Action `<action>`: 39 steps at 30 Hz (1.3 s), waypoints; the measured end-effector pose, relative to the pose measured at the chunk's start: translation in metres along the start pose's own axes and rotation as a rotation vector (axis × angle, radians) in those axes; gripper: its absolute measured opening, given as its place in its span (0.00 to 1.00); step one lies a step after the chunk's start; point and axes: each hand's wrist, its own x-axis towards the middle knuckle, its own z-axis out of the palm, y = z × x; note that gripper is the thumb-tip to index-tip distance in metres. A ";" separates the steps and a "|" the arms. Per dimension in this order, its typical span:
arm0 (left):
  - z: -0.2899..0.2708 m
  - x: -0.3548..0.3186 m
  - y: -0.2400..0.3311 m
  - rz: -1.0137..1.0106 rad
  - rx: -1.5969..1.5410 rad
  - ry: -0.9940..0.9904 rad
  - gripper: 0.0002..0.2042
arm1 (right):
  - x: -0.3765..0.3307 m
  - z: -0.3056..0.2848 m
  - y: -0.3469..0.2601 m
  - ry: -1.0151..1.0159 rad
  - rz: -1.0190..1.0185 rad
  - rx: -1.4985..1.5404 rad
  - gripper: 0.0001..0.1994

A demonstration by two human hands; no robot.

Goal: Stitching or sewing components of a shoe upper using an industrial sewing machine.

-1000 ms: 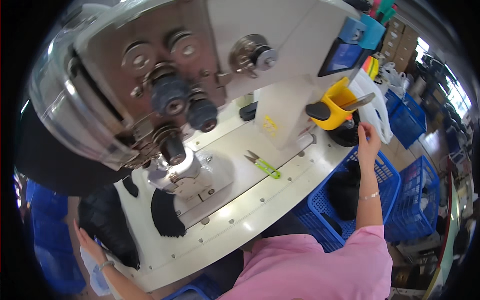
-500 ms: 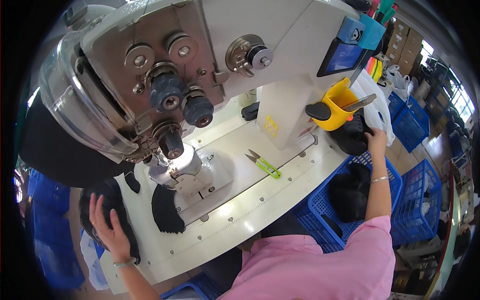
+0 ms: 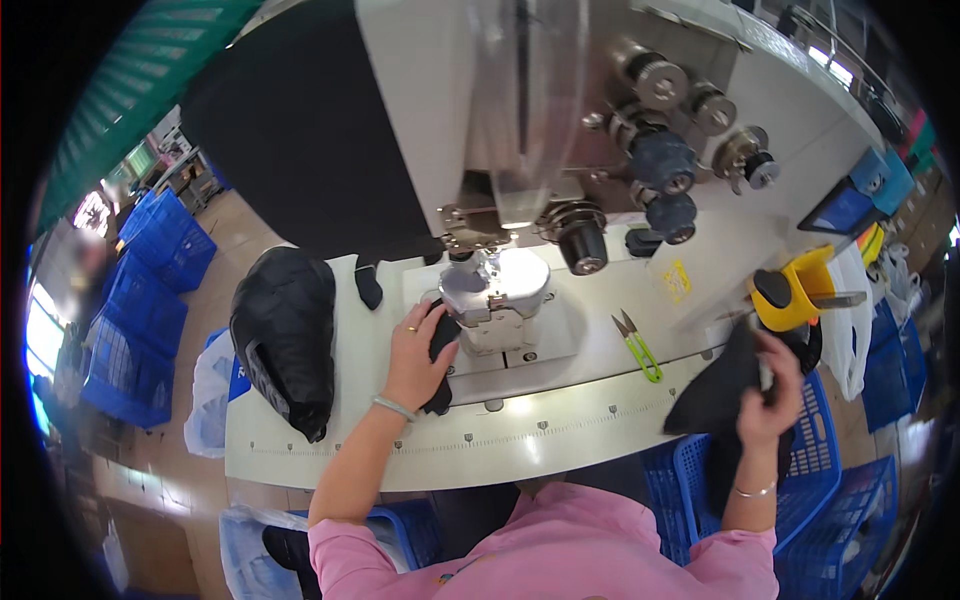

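Centrally, my unclenched left hand (image 3: 414,352) rests on a narrow black fabric strip (image 3: 443,336) beside the white sewing machine (image 3: 615,125); my right hand (image 3: 775,388) grips a flat black fabric panel (image 3: 714,386) near the white surface (image 3: 560,428).

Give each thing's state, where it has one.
Thread snips: blades apart, lying on table.
Dark fabric strip: under left hand.
Dark fabric piece: held in right hand.
Black padded item: lying on table.
Sewing machine: needle area lit.
Yellow holder: occupied by a tool.
Control screen: unclear.
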 end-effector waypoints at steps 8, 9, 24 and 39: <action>-0.027 -0.008 0.023 -0.040 -0.244 0.196 0.26 | 0.076 0.135 -0.072 -0.254 -0.658 0.078 0.17; -0.040 -0.009 0.028 -0.062 -0.408 0.227 0.25 | 0.076 0.144 -0.074 -0.275 -0.679 0.073 0.18; -0.077 -0.005 0.118 0.321 -0.163 0.151 0.21 | 0.083 0.153 -0.081 -0.494 -0.546 0.125 0.21; -0.082 0.009 0.126 0.389 -0.001 0.212 0.20 | 0.087 0.148 -0.081 -0.568 -0.387 0.197 0.29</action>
